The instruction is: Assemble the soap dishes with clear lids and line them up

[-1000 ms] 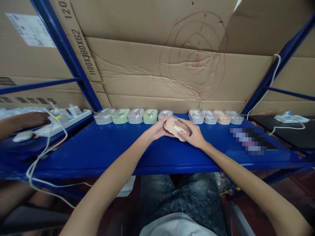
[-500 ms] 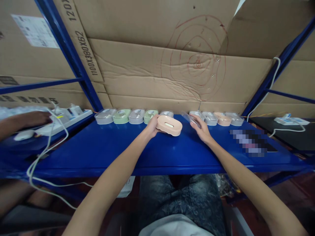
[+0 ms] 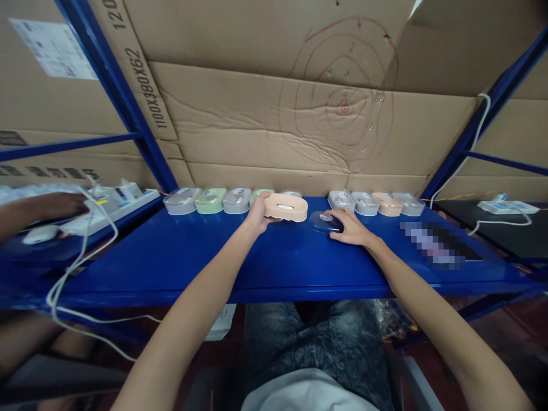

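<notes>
Head view shows the left hand [image 3: 258, 212] near the middle of the frame, closed around the left end of the peach box [image 3: 293, 213], with some fingers going under it. The box seems to be held a little above the table [image 3: 274, 262], at the centre of the frame, and its face with the slot [image 3: 285, 206] looks up. Just to its right, the right hand [image 3: 350, 228] has its fingers bent over the right end of the clear lid [image 3: 320, 224]. The lid seems to lie on the table, but I cannot tell if its whole rim touches.

In my judgement the box is light and rather stiff, probably plastic, so one hand is enough to carry it. Its smooth wall may slip a little; the better hold is on the two long sides or around one rounded end, away from the slot. The lid looks thinner and more fragile: it may bend or crack if one presses its middle, and its shiny surface may slide under the fingers. It is safer to take it by opposite edges, with small force.

Farther out, a row of boxes [image 3: 238, 201] in grey, green and peach stands along the back of the table, before the cardboard [image 3: 240, 103]. At the left of the frame, another person's hand [image 3: 68, 206] is near a power strip [image 3: 149, 198].
</notes>
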`<state>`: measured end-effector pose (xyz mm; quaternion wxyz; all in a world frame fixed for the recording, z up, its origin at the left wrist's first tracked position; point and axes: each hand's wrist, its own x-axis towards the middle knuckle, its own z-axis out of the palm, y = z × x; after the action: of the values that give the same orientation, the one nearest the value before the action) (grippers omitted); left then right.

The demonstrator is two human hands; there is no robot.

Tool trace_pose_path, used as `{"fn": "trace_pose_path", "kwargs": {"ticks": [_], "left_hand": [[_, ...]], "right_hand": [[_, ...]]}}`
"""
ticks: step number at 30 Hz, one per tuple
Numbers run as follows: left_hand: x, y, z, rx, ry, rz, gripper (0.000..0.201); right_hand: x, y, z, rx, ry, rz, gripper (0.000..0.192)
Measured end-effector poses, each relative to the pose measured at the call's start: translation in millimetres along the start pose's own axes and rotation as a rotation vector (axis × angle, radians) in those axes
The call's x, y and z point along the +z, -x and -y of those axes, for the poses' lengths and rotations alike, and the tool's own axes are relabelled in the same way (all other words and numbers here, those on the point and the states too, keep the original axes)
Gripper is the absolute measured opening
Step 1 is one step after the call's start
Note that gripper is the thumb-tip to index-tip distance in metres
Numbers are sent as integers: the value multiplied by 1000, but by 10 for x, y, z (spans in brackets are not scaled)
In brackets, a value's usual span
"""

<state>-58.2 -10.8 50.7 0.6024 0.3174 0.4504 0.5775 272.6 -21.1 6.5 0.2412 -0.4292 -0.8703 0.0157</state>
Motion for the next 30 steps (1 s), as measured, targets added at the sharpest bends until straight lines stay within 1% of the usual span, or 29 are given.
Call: {"fn": "trace_pose_path", "kwargs": {"ticks": [4,10,12,16,17,19,21,22,24,27,30], "left_hand": [[17,5,44,-24,-40,41,38],[59,44,89,-25,-77,101,25],[82,69,90,-32,-47,128,25],[152,142,89,-38,32,180,27],[173,165,94,-36,41,205,27],[214,213,112,-33,43,280,28],[247,260,139,-40,31,374,29],[258,282,153,-43,21,422,31],[270,322,178,-30,3,514,32],[267,366,205,38,-23,634,34],[257,386,224,75,-47,699,54]], "right_hand": [[16,-29,-15,-38,9,19,74],[26,-49,8,-27,61,48,76],[23,-39,16,-28,17,13,76],[9,-7,134,-61,-166,-168,69],[5,-2,194,-84,-205,-209,71],[-1,1,338,-140,-252,-261,80],[-6,-7,476,-192,-263,-272,88],[-8,-13,531,-209,-263,-270,88],[-11,-24,600,-224,-264,-267,80],[-8,-33,602,-208,-292,-306,62],[6,-41,550,-156,-350,-348,54]]}}
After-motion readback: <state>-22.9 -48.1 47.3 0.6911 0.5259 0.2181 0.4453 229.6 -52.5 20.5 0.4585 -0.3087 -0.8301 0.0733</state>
